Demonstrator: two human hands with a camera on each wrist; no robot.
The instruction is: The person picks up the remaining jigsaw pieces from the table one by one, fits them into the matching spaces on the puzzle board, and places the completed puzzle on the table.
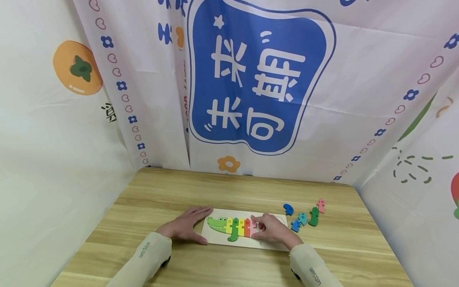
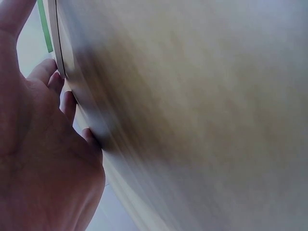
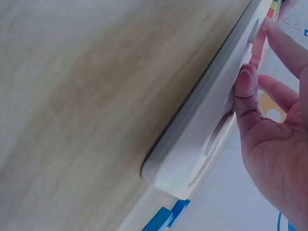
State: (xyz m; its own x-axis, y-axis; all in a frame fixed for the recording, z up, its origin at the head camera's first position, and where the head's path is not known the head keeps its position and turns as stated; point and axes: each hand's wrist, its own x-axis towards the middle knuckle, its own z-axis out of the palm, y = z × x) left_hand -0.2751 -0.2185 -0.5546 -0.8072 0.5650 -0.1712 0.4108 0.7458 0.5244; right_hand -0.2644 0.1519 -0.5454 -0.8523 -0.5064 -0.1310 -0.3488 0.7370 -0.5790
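A pale wooden puzzle board [image 1: 229, 212] lies on the table, bearing a crocodile [image 1: 216, 224] built from green, yellow and orange pieces, its head toward the left. Outstretched at the board's left end is my left hand [image 1: 183, 226], fingertips at the far corner and thumb at the near one. My right hand [image 1: 274, 228] pinches a pink puzzle piece [image 1: 253, 227] beside the orange one, thumb and forefinger at its two ends. The right wrist view shows the pink piece from the side at the fingertips, with bare recesses in the board nearer the wrist.
To the board's right lie loose puzzle pieces: a dark blue one [image 1: 288, 209], blue and teal ones [image 1: 302, 218] close together, a green one [image 1: 313, 217] and a pink one [image 1: 320, 205]. Printed white curtains [image 1: 358, 79] stand around the wooden table [image 1: 172, 187].
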